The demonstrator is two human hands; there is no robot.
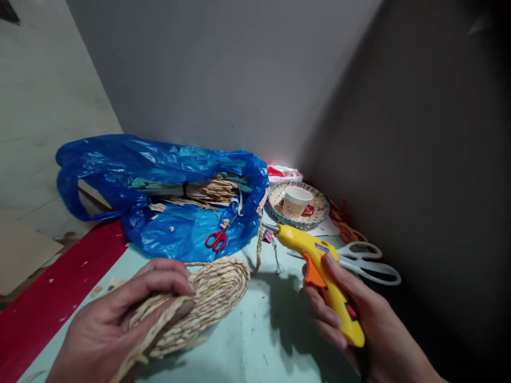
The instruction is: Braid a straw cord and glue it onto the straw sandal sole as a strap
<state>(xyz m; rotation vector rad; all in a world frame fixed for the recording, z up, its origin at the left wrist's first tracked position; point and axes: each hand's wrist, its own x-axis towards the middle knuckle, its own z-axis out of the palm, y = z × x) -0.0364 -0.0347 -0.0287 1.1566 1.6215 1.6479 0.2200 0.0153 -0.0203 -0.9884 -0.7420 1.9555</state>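
My left hand point(131, 311) is closed on an oval coil of braided straw point(223, 287), thumb and fingers pinching its near edge. A loose length of the braid point(259, 239) runs up past the far end of the coil toward the blue bag. In my right hand point(339, 303) is a yellow hot glue gun point(307, 244) with an orange trigger. Its metal nozzle points left and lies close to the loose braid in view; whether they touch I cannot tell. A fingertip rests near the trigger.
An open blue plastic bag point(191, 234) holds dried leaf strips point(215, 191), with red-handled scissors point(216, 241) lying on it. Behind the glue gun stand a woven tray point(319, 213) and a paper cup point(297, 202). White-handled scissors point(371, 260) lie at right. Grey walls rise close behind.
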